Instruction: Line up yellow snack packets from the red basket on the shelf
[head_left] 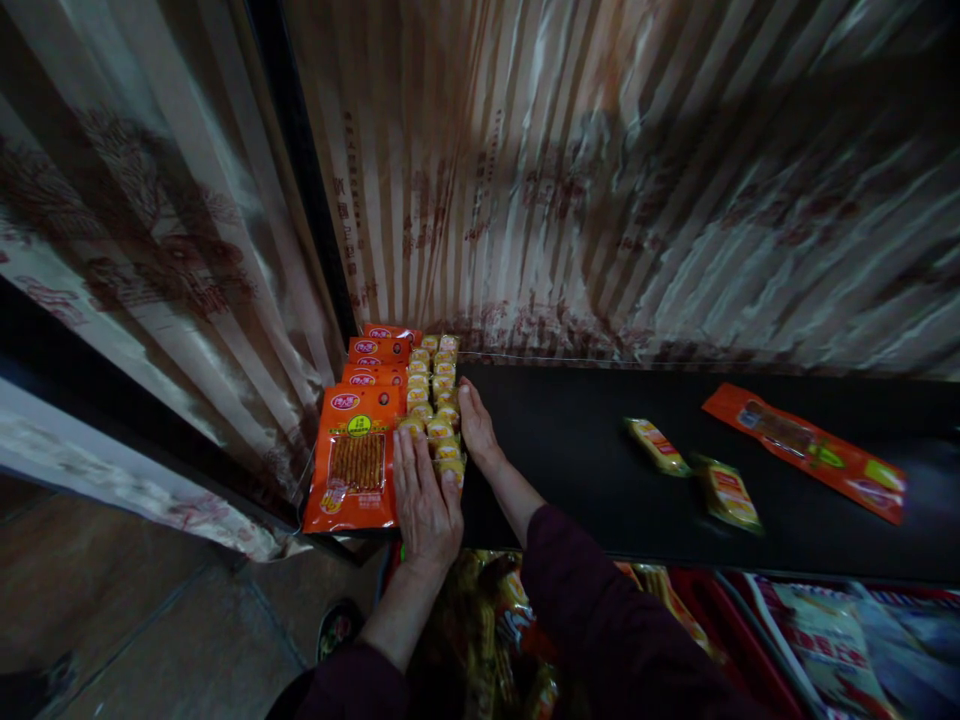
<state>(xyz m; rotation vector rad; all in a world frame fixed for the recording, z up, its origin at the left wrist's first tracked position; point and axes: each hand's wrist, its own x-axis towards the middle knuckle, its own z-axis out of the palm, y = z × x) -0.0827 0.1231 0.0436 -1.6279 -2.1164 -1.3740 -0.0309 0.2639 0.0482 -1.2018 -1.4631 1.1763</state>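
Rows of small yellow-wrapped snack packs [433, 372] stand at the left end of a black shelf [555, 420]. My left hand [429, 505] lies with fingers stretched over the near left part of these packs, beside the front orange bag. My right hand [478, 425] rests flat along their right side, fingers extended. To the left, several orange snack bags [352, 455] stand one behind another; the front one has a window showing brown sticks. Neither hand is wrapped round a pack.
Two loose yellow packs [656, 446] and a long orange packet [810, 450] lie farther right on the shelf. Patterned curtains [600, 200] hang behind and at the left. Below the front edge are packaged goods [517, 610] and a red crate [750, 640].
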